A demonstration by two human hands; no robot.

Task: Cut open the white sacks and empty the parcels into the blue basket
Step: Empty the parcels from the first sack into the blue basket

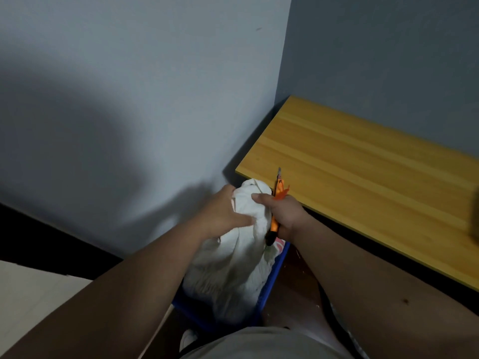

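Note:
A white sack [233,265] stands upright in the blue basket [272,275] on the floor, its bunched top raised. My left hand [223,213] grips the sack's upper part from the left. My right hand [282,213] holds an orange utility knife [278,195] with its blade pointing up and away, while its thumb and forefinger pinch the sack's top. A bit of pink-and-white parcel [278,246] shows at the basket's right side, under my right hand. The basket's inside is mostly hidden by the sack.
A yellow wooden tabletop [363,172] runs along the right, its near corner just above the sack. A grey wall fills the left and back. A pale surface [33,296] lies at lower left. A black cable [329,312] crosses the floor at the right.

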